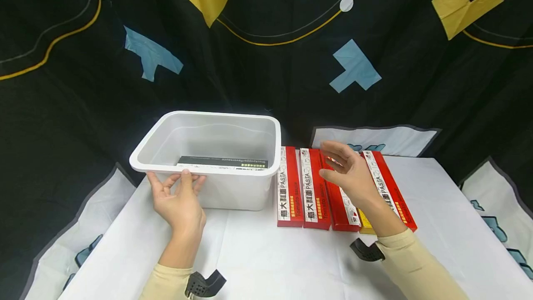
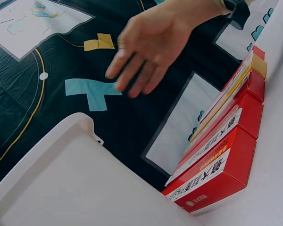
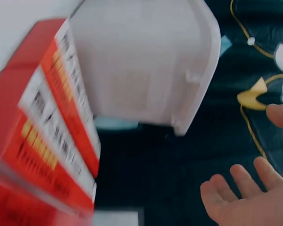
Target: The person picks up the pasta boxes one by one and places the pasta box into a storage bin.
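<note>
A white plastic bin [image 1: 239, 189] stands on the left half of the table. My left hand [image 1: 183, 205] holds its near rim, fingertips at the lip. Inside the bin lies a black-and-white box [image 1: 222, 162] marked Blackpepperflavorsauce. My right hand [image 1: 351, 175] hovers above the row of pasta boxes, fingers loosely bent, nothing held. In the left wrist view the right hand [image 2: 151, 52] hangs in the air, fingers spread. To the bin's right lie several red pasta boxes, including one red pasta box [image 1: 294, 189] beside the bin. A yellow box [image 1: 366, 223] is partly hidden by my right forearm.
A white cloth covers the table [image 1: 266, 263]. Behind it hangs a black curtain [image 1: 266, 78] with yellow and blue patches. The rightmost red pasta box [image 1: 393, 189] lies at a slant, with white tablecloth to its right.
</note>
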Demonstrator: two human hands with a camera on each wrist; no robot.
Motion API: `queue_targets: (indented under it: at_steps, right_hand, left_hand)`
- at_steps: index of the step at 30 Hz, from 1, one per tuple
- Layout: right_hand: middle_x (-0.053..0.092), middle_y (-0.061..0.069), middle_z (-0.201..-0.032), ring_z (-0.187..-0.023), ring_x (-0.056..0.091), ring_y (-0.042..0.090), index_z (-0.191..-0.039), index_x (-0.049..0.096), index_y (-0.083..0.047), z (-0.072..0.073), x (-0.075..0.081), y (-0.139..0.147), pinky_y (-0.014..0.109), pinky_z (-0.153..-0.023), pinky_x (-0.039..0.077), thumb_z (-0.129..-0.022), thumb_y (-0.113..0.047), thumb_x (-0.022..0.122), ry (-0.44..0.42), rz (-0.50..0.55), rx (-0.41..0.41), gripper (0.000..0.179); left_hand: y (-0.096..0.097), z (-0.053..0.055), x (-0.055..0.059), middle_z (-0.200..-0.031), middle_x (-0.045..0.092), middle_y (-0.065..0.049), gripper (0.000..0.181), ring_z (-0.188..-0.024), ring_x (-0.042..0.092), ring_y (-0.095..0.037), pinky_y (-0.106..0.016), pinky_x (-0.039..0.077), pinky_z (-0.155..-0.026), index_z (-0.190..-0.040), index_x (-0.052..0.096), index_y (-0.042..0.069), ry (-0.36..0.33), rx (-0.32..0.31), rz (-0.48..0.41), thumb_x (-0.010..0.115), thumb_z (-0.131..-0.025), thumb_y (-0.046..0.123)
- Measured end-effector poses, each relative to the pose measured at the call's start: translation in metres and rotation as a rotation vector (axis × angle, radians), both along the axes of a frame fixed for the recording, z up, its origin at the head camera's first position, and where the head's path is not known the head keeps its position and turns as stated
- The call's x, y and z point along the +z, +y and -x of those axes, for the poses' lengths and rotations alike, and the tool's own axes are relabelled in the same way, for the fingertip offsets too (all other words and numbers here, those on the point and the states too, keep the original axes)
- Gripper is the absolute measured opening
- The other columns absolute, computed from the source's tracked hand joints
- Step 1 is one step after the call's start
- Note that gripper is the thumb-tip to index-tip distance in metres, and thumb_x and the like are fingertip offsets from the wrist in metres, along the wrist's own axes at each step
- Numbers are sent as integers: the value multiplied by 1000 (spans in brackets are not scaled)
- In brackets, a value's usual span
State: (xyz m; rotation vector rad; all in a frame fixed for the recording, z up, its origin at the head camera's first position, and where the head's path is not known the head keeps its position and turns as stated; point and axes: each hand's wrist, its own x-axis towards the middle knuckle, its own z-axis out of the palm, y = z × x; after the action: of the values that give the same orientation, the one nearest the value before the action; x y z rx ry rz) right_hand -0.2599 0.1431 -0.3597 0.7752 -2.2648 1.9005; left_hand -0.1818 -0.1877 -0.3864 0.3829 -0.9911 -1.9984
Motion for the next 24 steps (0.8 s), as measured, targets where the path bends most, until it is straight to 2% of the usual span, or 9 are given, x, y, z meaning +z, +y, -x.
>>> queue_targets:
  at_steps: [4, 9, 16, 19, 24]
  right_hand:
    - [46, 2, -144, -133, 41, 25, -145, 43, -12, -5, -8, 25, 40, -110, 41, -86, -8, 74, -10, -114, -148, 66]
    - [42, 1, -147, -134, 40, 27, -148, 39, -19, -12, -19, 52, 37, -110, 40, -86, -14, 75, -48, -205, -339, 72]
    - [39, 5, -151, -133, 39, 29, -152, 34, -23, -23, -37, 83, 53, -108, 41, -90, -28, 71, -150, -259, -628, 72]
    - [36, 9, -153, -135, 36, 33, -152, 33, -22, -27, -44, 95, 57, -108, 40, -90, -31, 70, -201, -278, -701, 72]
    - [34, 21, -151, -133, 33, 42, -153, 31, -17, -30, -59, 111, 65, -103, 41, -89, -35, 69, -278, -397, -775, 76]
  left_hand:
    - [0, 0, -1, -111, 43, -15, 93, -78, 64, -20, -41, 61, -79, -157, 11, 29, -3, -2, -3, 65, -90, -5]
    - [0, 0, -3, -111, 43, -16, 93, -78, 64, -20, -41, 61, -79, -157, 13, 29, -5, -1, -12, 66, -89, -4]
    - [0, -1, -2, -111, 44, -15, 92, -77, 65, -20, -41, 61, -79, -156, 15, 31, -7, 5, 3, 66, -89, -5]
    - [-1, 0, -1, -111, 44, -15, 92, -77, 66, -20, -41, 61, -78, -156, 15, 31, -4, 5, 7, 67, -89, -5]
    - [-1, 0, -1, -112, 44, -15, 93, -76, 65, -20, -41, 61, -78, -156, 15, 31, 3, 0, 0, 67, -89, -5]
